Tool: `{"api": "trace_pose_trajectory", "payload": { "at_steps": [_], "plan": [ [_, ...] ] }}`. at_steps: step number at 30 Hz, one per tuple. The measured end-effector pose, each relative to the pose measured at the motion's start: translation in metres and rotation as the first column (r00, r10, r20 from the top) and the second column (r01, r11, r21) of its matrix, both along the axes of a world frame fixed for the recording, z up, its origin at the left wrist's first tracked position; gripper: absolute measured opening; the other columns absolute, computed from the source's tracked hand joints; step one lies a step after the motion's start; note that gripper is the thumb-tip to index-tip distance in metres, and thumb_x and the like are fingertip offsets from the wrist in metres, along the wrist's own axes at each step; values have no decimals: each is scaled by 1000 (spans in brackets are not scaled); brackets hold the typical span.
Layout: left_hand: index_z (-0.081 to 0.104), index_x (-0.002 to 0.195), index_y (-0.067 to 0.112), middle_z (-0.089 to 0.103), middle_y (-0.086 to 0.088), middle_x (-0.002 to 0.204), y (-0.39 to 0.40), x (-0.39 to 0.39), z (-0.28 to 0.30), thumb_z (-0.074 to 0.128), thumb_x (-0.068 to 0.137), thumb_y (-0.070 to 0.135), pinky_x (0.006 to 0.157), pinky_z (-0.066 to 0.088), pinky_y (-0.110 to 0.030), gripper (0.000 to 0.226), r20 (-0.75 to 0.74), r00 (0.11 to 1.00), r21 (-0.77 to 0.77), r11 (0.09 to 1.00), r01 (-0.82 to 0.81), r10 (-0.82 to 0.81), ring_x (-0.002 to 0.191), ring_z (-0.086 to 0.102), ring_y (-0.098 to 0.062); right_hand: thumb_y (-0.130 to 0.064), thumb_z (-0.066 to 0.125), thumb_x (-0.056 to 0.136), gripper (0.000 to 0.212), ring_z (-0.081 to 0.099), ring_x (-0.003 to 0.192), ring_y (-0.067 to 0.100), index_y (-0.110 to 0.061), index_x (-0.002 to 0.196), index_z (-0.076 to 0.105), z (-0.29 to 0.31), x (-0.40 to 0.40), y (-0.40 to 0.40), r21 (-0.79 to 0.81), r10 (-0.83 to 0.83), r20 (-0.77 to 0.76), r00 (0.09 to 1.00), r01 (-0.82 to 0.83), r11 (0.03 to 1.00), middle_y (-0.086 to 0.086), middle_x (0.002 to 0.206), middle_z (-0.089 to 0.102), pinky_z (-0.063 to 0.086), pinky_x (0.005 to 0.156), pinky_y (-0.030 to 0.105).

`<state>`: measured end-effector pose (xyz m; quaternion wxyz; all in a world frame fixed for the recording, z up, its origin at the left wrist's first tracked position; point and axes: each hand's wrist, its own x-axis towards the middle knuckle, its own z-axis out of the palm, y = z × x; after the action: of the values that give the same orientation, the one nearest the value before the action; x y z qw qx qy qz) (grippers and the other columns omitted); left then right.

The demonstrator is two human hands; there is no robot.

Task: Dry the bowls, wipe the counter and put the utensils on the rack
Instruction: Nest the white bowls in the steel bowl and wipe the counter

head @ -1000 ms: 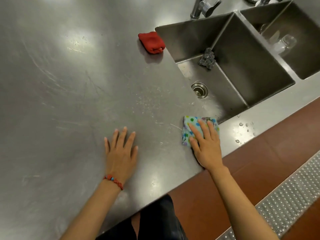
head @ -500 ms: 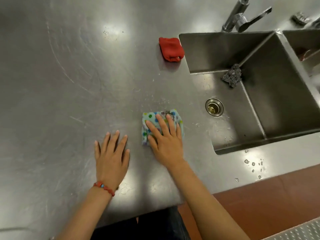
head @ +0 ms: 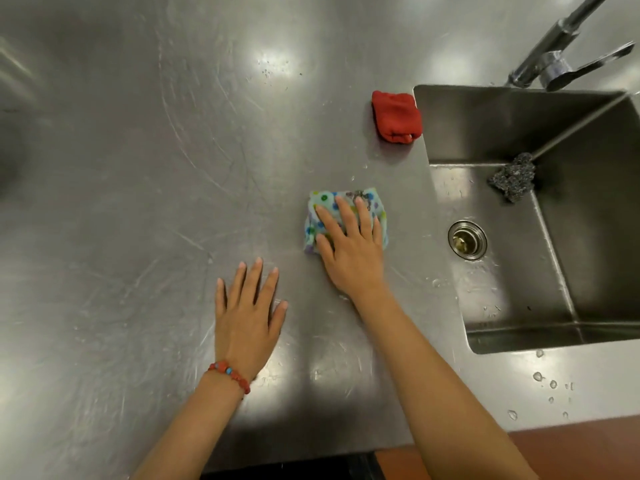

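Note:
A folded light-blue cloth with coloured dots [head: 323, 202] lies flat on the steel counter [head: 138, 168], just left of the sink. My right hand [head: 349, 247] presses down on it with straight, spread fingers. My left hand [head: 247, 320], with a red bead bracelet at the wrist, rests flat on the bare counter to the cloth's lower left, palm down and fingers spread. No bowls, utensils or rack are in view.
A folded red cloth [head: 396, 116] lies by the sink's back left corner. The sink [head: 519, 299] holds a steel scourer [head: 512, 176] and a drain [head: 467, 240]. A tap [head: 561, 60] stands behind it. Water drops [head: 550, 384] dot the front rim.
My right hand has slid the dotted cloth leftward from the sink's front corner onto the counter beside the sink. My left hand has stayed flat on the counter.

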<state>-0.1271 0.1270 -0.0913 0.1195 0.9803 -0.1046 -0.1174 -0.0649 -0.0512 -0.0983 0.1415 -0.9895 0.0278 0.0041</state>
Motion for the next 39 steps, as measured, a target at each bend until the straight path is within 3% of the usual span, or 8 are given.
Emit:
{"api": "trace_pose_trajectory", "payload": {
  "at_steps": [4, 9, 12, 17, 20, 27, 33, 39],
  "plan": [
    [46, 130, 13, 46, -16, 139, 0, 0, -2, 3, 93, 51, 104, 19, -54, 69, -4, 1000, 18, 1000, 7, -7, 130, 38, -37, -42, 32, 96, 46, 3, 144, 23, -36, 141, 28, -2, 41, 8, -37, -64, -22, 998, 63, 997, -4, 156, 16, 2, 115, 47],
    [47, 129, 12, 47, -17, 138, -1, 2, 0, 3, 93, 50, 104, 20, -54, 68, -34, 999, 31, 1000, 3, -2, 129, 39, -37, -44, 31, 95, 46, 12, 143, 25, -36, 140, 31, -12, -44, 26, -41, 102, 42, 994, -101, 994, -1, 153, 27, 11, 115, 47],
    [49, 127, 11, 49, -18, 136, -2, 4, 0, 6, 94, 48, 103, 21, -55, 67, -9, 1000, 31, 1000, -1, 2, 127, 41, -38, -45, 33, 93, 46, 16, 142, 26, -36, 138, 36, -12, -24, 12, -37, 163, 38, 986, -162, 986, 0, 150, 32, 15, 114, 48],
    [49, 127, 10, 48, -19, 135, -9, 23, 0, 34, 88, 38, 103, 22, -58, 50, 97, 995, -30, 1000, -7, 10, 127, 41, -39, -40, 36, 95, 47, 4, 144, 25, -34, 141, 30, 0, 87, -25, -25, -24, -35, 999, 23, 999, 1, 155, 19, 6, 115, 48],
    [49, 127, 8, 48, -21, 136, -13, 35, -4, 58, 86, 28, 103, 22, -59, 46, 137, 991, -48, 999, 5, 2, 127, 40, -41, -39, 33, 96, 47, 0, 144, 25, -33, 143, 25, 4, 110, -34, -19, -5, -55, 998, 4, 1000, 2, 156, 14, 4, 116, 48],
    [47, 129, 10, 47, -19, 137, -8, 37, -8, 30, 87, 40, 103, 26, -57, 54, 64, 997, -12, 999, 48, -48, 127, 41, -39, -40, 38, 95, 45, 10, 143, 26, -32, 139, 34, -3, 18, -32, 40, 58, 22, 998, -59, 997, 1, 153, 26, 12, 116, 47],
    [49, 128, 7, 46, -21, 137, -12, 35, -6, 58, 87, 27, 104, 24, -59, 46, 103, 995, -65, 998, 23, -16, 128, 38, -41, -40, 34, 97, 47, 2, 144, 25, -32, 143, 25, 3, 60, -48, -5, -64, -38, 997, 64, 998, 1, 156, 16, 5, 116, 46],
    [50, 127, 5, 46, -23, 136, -25, 25, 5, 63, 83, 20, 102, 24, -62, 48, 72, 997, -94, 996, 7, 0, 127, 38, -43, -46, 27, 95, 48, -1, 143, 17, -41, 142, 17, -3, -89, -41, 39, -36, -10, 999, 36, 999, -2, 154, 21, 9, 117, 45]
  ]
}}
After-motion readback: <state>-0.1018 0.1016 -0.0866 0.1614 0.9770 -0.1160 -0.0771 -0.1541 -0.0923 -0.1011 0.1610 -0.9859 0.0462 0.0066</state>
